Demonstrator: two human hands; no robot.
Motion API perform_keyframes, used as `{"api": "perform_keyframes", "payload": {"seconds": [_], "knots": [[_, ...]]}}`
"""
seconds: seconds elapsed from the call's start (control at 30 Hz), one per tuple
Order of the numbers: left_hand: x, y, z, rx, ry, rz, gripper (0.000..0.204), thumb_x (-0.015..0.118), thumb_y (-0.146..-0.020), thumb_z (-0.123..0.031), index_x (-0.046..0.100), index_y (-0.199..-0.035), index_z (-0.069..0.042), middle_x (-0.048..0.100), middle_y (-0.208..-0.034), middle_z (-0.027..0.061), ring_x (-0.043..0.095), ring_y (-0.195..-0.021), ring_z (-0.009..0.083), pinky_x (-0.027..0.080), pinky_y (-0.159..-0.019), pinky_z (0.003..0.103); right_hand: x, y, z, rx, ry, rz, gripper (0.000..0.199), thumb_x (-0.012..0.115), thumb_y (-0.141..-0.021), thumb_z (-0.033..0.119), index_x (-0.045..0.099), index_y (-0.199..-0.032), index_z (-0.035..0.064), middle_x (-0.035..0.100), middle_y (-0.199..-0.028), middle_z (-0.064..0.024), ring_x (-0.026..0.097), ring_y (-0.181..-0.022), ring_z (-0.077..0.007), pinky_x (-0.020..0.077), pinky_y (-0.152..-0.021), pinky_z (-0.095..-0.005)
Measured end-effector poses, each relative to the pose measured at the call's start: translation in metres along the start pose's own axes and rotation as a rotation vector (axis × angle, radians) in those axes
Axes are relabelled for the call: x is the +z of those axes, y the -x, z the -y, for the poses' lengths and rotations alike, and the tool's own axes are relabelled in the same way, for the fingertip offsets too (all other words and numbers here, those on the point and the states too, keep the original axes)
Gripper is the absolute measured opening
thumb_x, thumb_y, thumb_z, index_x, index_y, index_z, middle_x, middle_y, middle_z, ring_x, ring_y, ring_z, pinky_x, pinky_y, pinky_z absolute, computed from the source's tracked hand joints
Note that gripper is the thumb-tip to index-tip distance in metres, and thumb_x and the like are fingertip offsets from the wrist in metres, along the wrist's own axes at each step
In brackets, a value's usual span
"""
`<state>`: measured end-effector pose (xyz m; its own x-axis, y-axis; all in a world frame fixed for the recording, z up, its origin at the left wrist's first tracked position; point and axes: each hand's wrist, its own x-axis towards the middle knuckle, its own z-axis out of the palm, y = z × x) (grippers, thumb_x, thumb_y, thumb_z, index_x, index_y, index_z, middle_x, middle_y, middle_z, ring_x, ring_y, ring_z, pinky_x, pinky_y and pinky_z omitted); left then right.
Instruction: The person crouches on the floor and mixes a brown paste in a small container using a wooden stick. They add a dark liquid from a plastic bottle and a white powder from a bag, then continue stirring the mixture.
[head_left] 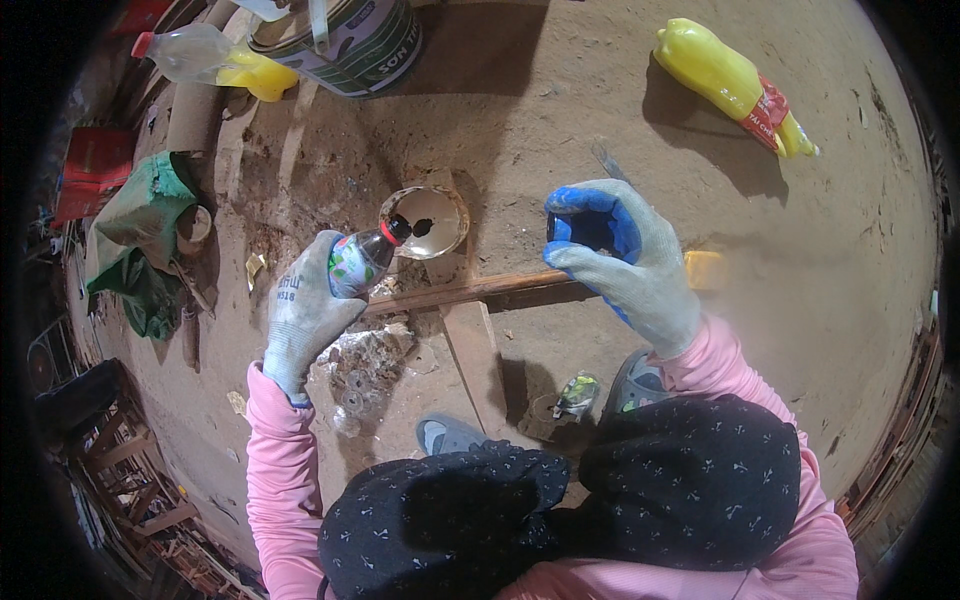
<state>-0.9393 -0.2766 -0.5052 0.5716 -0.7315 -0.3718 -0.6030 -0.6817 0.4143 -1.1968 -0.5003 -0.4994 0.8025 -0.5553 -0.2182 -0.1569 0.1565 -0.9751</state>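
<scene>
At far left, a green bag (150, 205) is seen on the dirt floor (850, 260); a small dark bottle (362, 260) is gripped by the fingers of the gloved left hand (305, 310) and tilted, its red-ringed neck held over a round bowl (425, 222); a wooden strip (470, 293) is laid below the bowl; the gloved right hand (625, 260) is raised, its blue-coated fingers curled around a small dark object; a yellow bottle (730, 85) is seen lying at upper right.

Dusty dirt floor (560, 110): yellow bottle (730, 85), paint can (350, 40), wooden slat (470, 292), green sack (145, 205).
</scene>
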Motion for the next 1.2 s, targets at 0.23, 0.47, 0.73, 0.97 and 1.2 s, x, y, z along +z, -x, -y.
{"api": "perform_keyframes", "payload": {"seconds": [0.23,0.47,0.73,0.97,1.2], "knots": [[0.001,0.000,0.001,0.003,-0.023,-0.015,0.054,0.077,-0.065,-0.014,0.059,-0.115,-0.008,0.069,-0.097,0.0154,0.070,-0.089,0.0330,0.053,-0.083,0.041,0.000,-0.001,-0.002,-0.043,0.024,0.001,0.041,0.079,-0.088,-0.001,0.062,-0.125,0.0014,0.063,-0.109,-0.0038,0.060,-0.100,-0.0093,0.0509,-0.089,-0.0247],[0.001,-0.001,0.002,0.009,-0.042,-0.007,0.054,0.078,-0.067,-0.015,0.059,-0.118,-0.008,0.069,-0.098,0.0160,0.070,-0.090,0.0343,0.053,-0.084,0.042,0.000,-0.001,-0.003,-0.023,0.011,-0.011,0.043,0.082,-0.086,0.011,0.065,-0.125,0.0037,0.067,-0.112,-0.0058,0.065,-0.103,-0.0127,0.0541,-0.091,-0.0287],[-0.002,-0.001,-0.004,-0.017,-0.041,0.011,0.052,0.079,-0.066,-0.015,0.060,-0.114,-0.010,0.070,-0.101,0.0143,0.071,-0.095,0.0328,0.054,-0.084,0.042,0.002,0.000,-0.001,-0.025,-0.009,-0.007,0.041,0.079,-0.087,-0.001,0.062,-0.124,0.0012,0.064,-0.109,-0.0041,0.060,-0.099,-0.0094,0.0516,-0.086,-0.0240],[-0.002,0.000,-0.003,-0.017,-0.011,0.001,0.054,0.080,-0.067,-0.014,0.059,-0.117,-0.009,0.070,-0.102,0.0153,0.071,-0.096,0.0332,0.055,-0.085,0.042,0.002,0.000,0.001,-0.012,0.011,-0.008,0.041,0.078,-0.087,-0.002,0.062,-0.124,0.0009,0.064,-0.110,-0.0048,0.060,-0.099,-0.0095,0.0514,-0.089,-0.0247],[0.005,0.002,0.006,0.062,0.321,-0.061,0.061,0.083,-0.070,-0.009,0.057,-0.125,-0.008,0.070,-0.104,0.0121,0.069,-0.095,0.0231,0.053,-0.086,0.036,0.003,-0.001,0.006,0.112,-0.208,-0.026,0.042,0.076,-0.087,-0.004,0.060,-0.125,0.0012,0.064,-0.111,-0.0066,0.062,-0.101,-0.0124,0.0534,-0.091,-0.0269]]}}
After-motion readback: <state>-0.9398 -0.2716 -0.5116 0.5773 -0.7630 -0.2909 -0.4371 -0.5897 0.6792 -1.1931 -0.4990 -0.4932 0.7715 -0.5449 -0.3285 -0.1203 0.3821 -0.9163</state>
